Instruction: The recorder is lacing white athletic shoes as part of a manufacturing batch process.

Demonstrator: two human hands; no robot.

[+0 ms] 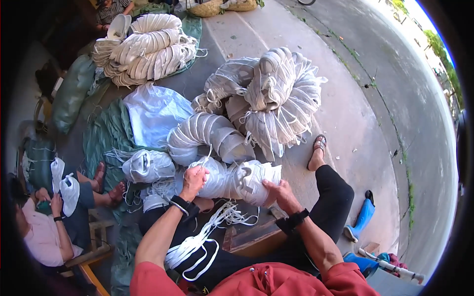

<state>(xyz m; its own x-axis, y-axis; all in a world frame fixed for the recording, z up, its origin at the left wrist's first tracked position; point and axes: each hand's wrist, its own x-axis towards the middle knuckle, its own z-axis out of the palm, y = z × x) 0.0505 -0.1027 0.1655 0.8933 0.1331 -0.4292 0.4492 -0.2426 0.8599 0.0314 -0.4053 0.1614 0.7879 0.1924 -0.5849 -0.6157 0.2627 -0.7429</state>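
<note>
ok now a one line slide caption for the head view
Left hand pinching a lace, right hand holding a white shoe, with a shoe pile ahead.

The left forearm (pixel 160 233) slants toward 1 o'clock, ending in the left hand (pixel 194 181), which is drawn into a pinch with its back showing. The right forearm (pixel 317 240) leans toward 11 o'clock, and the right hand (pixel 282 194), apart from the other, is curled in a grip.
</note>
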